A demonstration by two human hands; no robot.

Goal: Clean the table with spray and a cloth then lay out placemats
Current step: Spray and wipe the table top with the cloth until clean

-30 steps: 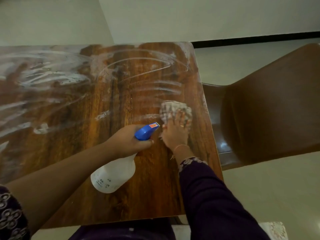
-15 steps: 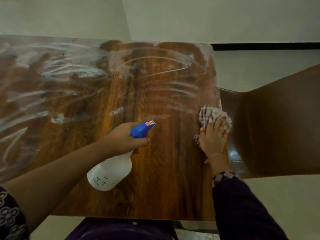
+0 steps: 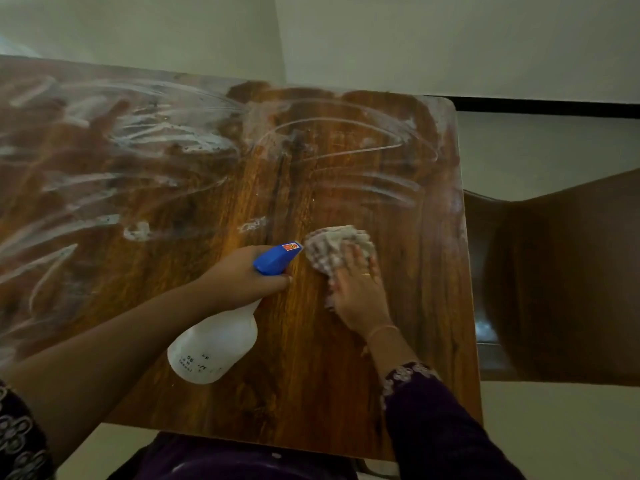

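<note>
The wooden table (image 3: 311, 393) fills the view, streaked with white wet smears over its far and left parts. My left hand (image 3: 242, 275) grips the neck of a white spray bottle (image 3: 214, 344) with a blue nozzle (image 3: 277, 258), held above the table and tilted, its nozzle pointing right. My right hand (image 3: 360, 289) presses a crumpled checked cloth (image 3: 332, 247) flat on the table just right of the nozzle, fingers spread over it.
A brown chair (image 3: 561, 278) stands against the table's right edge. Pale floor (image 3: 536, 150) lies beyond the table. The near edge of the table runs just above my dark purple clothing (image 3: 225, 459).
My right hand slid the cloth from the table's right edge back left, close to the spray nozzle. The bottle in my left hand stayed about where it was.
</note>
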